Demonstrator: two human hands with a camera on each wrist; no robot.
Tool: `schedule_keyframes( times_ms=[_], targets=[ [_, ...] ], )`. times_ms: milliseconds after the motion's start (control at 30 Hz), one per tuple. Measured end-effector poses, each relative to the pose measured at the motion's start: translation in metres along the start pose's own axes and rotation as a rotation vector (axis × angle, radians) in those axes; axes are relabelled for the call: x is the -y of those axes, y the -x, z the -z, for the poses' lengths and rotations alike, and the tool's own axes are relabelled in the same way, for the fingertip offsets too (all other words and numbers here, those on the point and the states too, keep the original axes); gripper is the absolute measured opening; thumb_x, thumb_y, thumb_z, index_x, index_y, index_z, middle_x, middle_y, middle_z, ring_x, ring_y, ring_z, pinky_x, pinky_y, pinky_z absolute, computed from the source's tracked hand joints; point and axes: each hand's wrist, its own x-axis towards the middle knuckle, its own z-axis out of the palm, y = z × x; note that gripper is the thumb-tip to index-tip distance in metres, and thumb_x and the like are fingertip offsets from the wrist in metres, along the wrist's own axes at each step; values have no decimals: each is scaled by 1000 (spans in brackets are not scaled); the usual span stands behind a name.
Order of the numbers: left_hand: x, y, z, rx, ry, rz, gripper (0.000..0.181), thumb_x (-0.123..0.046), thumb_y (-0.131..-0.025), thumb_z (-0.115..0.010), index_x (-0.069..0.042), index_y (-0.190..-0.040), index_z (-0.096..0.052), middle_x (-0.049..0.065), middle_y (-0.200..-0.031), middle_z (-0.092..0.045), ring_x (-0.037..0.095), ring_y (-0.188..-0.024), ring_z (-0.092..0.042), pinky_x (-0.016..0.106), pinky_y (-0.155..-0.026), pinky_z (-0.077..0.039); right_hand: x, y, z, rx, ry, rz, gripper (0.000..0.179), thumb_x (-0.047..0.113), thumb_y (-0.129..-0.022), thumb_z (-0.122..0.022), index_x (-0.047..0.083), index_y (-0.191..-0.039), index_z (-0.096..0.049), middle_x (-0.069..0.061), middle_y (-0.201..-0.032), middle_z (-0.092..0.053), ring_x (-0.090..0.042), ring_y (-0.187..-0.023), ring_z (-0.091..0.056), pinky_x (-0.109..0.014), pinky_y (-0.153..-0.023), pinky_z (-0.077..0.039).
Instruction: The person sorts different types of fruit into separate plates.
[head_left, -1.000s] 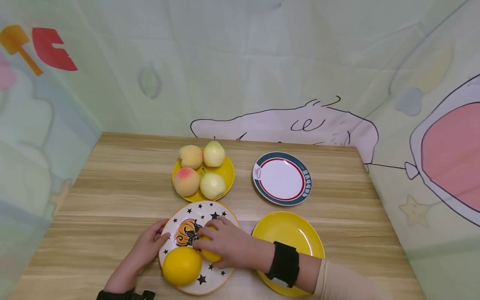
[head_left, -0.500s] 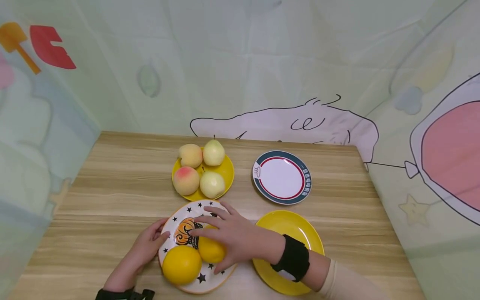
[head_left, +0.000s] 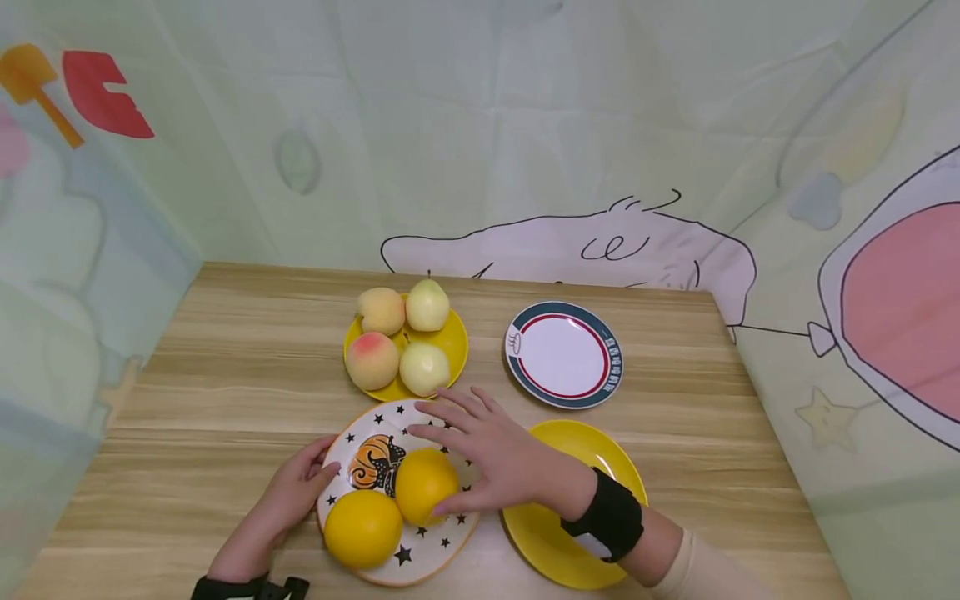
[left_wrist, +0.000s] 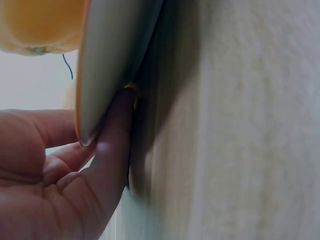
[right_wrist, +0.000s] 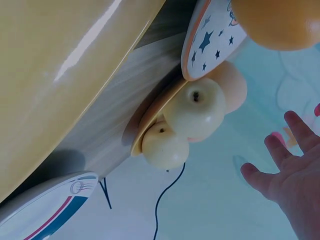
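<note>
My left hand [head_left: 296,487] grips the left rim of a white plate [head_left: 431,560] with black stars and a pumpkin picture. In the left wrist view, thumb and fingers pinch the plate's edge [left_wrist: 105,60], one finger underneath it. Two oranges lie side by side on the plate, one orange [head_left: 364,531] at the front left, the other orange [head_left: 424,483] near the middle. Over the plate's right side, my right hand [head_left: 510,458] is spread with nothing in its grasp. Its thumb overlaps the middle orange's edge in the head view; whether it touches, I cannot tell.
Behind the star plate, a small yellow plate [head_left: 454,343] bears two peaches [head_left: 372,362] and two pears [head_left: 427,306]. A blue-rimmed white plate [head_left: 566,358] stands at the back right. A larger yellow plate [head_left: 551,542] lies partly under the right forearm.
My right hand has let go of the middle orange, opened its fingers and moved up and right. The left hand keeps its hold on the plate's rim.
</note>
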Motion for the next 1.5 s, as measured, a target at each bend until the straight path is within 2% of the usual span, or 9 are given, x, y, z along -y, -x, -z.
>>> schedule_keyframes(
  times_ms=[100, 267, 467, 567, 700, 933, 1067, 1300, 1500],
  targets=[
    [1, 0, 0, -1, -2, -7, 44, -7, -95, -53, 5, -136, -43, 17, -109, -58, 15, -88, -57, 20, -72, -49, -4, 5, 3, -33, -7, -20, 84, 74, -80, -48, 36, -149, -22, 11, -158, -12, -20, -146, -8, -61, -112, -14],
    [1, 0, -1, -3, 3, 5, 43, -6, -95, -52, 4, -136, -44, 17, -109, -58, 16, -89, -56, 20, -72, -49, -12, 18, 8, -111, -30, -76, 81, 66, -81, -55, 34, -149, -24, 9, -157, -19, -22, -145, -15, -60, -111, -18],
    [0, 0, 0, 2, -6, 9, 43, -8, -96, -51, 2, -137, -43, 16, -110, -58, 16, -90, -56, 19, -73, -48, -24, 39, 16, -224, -107, -190, 77, 53, -80, -65, 31, -146, -33, 7, -154, -29, -26, -143, -21, -57, -111, -21],
    [0, 0, 0, 0, -12, 10, 43, -9, -96, -51, 2, -137, -43, 16, -110, -58, 16, -91, -56, 19, -74, -48, -29, 49, 20, -268, -113, -236, 75, 48, -81, -68, 29, -145, -35, 2, -152, -33, -29, -142, -24, -57, -110, -25],
    [-1, 0, 0, 1, -6, 16, 43, -8, -96, -51, 2, -137, -43, 16, -111, -57, 17, -92, -56, 19, -74, -49, -36, 61, 25, -303, -102, -313, 73, 45, -82, -69, 28, -145, -36, 1, -151, -34, -27, -141, -24, -56, -109, -27],
    [0, 0, -1, -9, -18, 6, 43, -9, -96, -51, 1, -137, -44, 15, -110, -58, 17, -91, -56, 20, -75, -48, -49, 89, 39, -435, -187, -455, 63, 24, -82, -74, 24, -139, -45, -1, -149, -35, -25, -138, -28, -57, -105, -33],
    [0, 0, 0, -5, -25, 11, 43, -10, -96, -51, 1, -137, -44, 15, -111, -58, 17, -92, -56, 20, -75, -48, -53, 109, 43, -480, -220, -553, 62, 20, -83, -72, 25, -139, -45, -2, -151, -33, -29, -138, -28, -61, -100, -36],
    [0, 1, -1, -7, -17, 12, 42, -10, -96, -52, 2, -136, -45, 15, -109, -58, 16, -90, -55, 20, -74, -47, -61, 139, 40, -516, -249, -694, 58, 17, -86, -69, 18, -139, -45, -12, -147, -37, -36, -130, -37, -63, -96, -38],
    [-3, 2, 1, 1, -13, 18, 43, -10, -96, -51, 2, -137, -43, 15, -110, -58, 16, -90, -55, 20, -74, -48, -65, 162, 32, -446, -321, -900, 54, 25, -92, -61, 7, -139, -42, -20, -139, -40, -36, -111, -46, -50, -83, -48]
  ],
)
